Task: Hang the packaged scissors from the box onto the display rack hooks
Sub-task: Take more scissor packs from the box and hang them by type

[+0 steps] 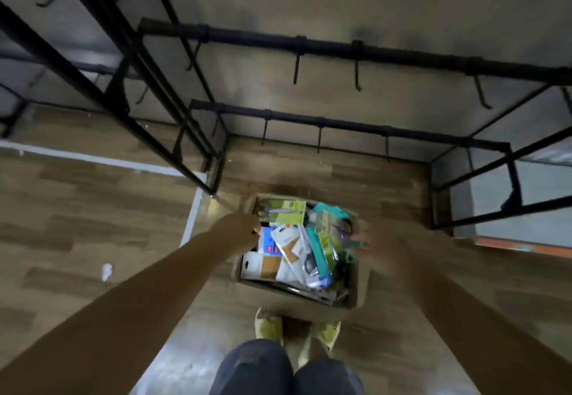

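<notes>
A cardboard box (pixel 353 304) stands on the floor in front of my feet, filled with several packaged scissors (pixel 291 249) in green, white and teal cards. My left hand (pixel 240 232) is at the box's left rim, its fingers curled at the edge of the packages; what it holds is hidden. My right hand (pixel 376 244) is blurred at the box's right side, fingertips touching a green package (pixel 328 230). Behind the box stands the black display rack (pixel 340 50), with bare hooks (pixel 357 69) on its two rails.
A second black rack frame (pixel 102 63) rises at the left. A white scrap (pixel 106 270) lies on the wood floor at the left. My shoes (pixel 269 326) and knees are just below the box. A white floor line (pixel 93 159) runs at the left.
</notes>
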Motion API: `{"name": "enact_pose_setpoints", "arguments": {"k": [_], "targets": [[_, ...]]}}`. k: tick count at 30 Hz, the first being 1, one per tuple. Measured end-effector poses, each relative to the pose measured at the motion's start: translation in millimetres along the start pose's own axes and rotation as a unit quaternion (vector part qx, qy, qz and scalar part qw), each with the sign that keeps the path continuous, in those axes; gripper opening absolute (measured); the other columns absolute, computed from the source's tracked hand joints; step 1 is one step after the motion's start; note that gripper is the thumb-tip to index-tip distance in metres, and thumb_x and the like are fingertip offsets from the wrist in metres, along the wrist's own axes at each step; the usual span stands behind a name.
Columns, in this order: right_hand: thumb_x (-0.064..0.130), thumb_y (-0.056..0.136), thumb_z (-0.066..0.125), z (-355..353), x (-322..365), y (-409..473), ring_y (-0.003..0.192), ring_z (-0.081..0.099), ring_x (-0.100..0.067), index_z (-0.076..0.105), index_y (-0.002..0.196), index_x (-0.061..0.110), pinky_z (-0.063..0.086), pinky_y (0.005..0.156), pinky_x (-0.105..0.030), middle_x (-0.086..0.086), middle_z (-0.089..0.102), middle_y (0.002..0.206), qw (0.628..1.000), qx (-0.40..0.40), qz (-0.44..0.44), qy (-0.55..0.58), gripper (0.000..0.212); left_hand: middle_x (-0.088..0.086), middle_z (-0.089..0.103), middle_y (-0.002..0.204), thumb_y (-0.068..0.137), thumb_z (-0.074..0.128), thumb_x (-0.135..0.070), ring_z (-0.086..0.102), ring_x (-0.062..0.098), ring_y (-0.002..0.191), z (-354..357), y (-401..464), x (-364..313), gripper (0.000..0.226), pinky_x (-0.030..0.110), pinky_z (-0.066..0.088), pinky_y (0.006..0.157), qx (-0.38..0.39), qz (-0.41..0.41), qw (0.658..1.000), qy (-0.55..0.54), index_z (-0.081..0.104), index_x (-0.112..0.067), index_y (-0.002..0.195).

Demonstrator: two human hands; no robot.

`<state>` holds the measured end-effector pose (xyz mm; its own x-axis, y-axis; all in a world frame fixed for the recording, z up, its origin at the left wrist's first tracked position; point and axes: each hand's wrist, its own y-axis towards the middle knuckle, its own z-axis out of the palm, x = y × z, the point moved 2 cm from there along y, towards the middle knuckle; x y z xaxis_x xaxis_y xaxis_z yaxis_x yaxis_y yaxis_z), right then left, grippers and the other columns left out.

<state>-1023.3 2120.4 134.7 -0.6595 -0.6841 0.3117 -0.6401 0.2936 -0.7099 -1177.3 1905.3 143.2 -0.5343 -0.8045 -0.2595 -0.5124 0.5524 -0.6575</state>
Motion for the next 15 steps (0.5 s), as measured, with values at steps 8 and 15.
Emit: {"name": "enact_pose_setpoints", "arguments": {"k": [8, 15], "targets": [[0.019, 0.091, 0.054, 146.3, -55.8, 69.0, 0.078, 0.057, -0.017, 0.064, 0.108, 0.006, 0.041, 0.065, -0.024, -0.008, 0.063, 0.089, 0.984, 0.069, 0.102, 0.126, 0.024, 0.009, 0.057, 0.128, 0.098, 0.043, -0.019, 0.053, 0.024, 0.116, 134.3, 55.2, 48.5, 0.029, 0.028, 0.042, 0.093, 0.129, -0.116, 0.984, -0.046, 0.059, -0.01, 0.12], [0.01, 0.092, 0.048, 226.8, -118.9, 132.5, 0.092, 0.058, -0.027, 0.065, 0.097, 0.004, 0.04, 0.071, -0.028, -0.015, 0.062, 0.097, 0.97, 0.035, 0.18, 0.161, 0.018, 0.018, 0.062, 0.116, 0.094, 0.051, -0.011, 0.059, 0.03, 0.102, 249.1, 119.9, 51.5, 0.024, 0.026, 0.046, 0.073, 0.116, -0.211, 0.935, -0.259, 0.064, -0.001, 0.111]]}}
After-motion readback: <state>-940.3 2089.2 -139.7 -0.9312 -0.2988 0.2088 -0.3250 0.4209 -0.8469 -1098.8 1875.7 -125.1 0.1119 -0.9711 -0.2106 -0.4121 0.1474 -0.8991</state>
